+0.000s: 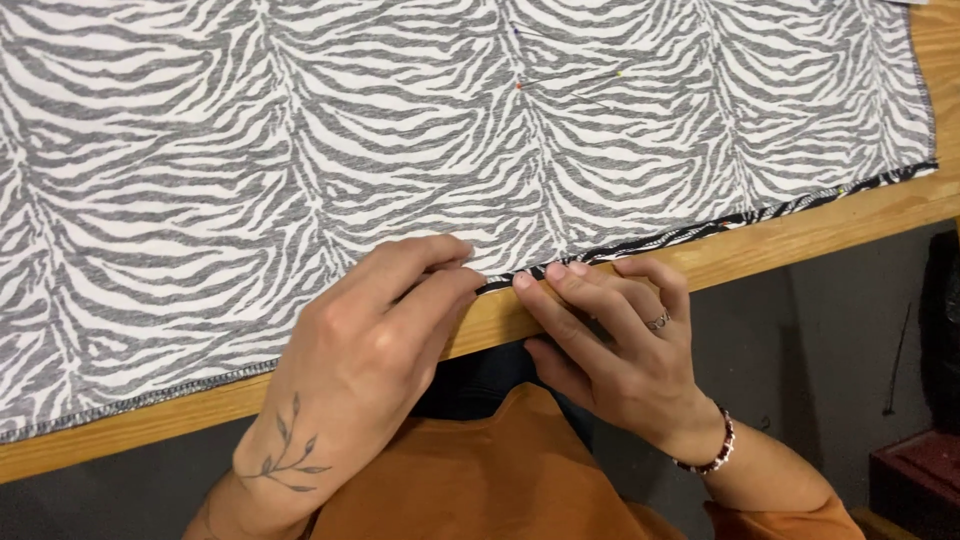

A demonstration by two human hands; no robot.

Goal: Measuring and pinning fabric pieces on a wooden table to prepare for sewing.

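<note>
Fabric: grey-and-white zebra-print cloth [400,130] lies flat on the wooden table [800,240]; soft, light, it slips easily.
Grip: your left hand [370,350] and right hand [610,340] both pinch its folded hem [700,232] at the near edge.

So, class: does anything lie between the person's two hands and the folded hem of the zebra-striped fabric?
Nothing visible does. The left hand and right hand both already touch the zebra-striped fabric's folded hem at the wooden table's edge.

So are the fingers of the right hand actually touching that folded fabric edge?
Touching. The head view shows the right hand with its fingertips pressed on the folded hem of the zebra-print fabric, no gap.
</note>
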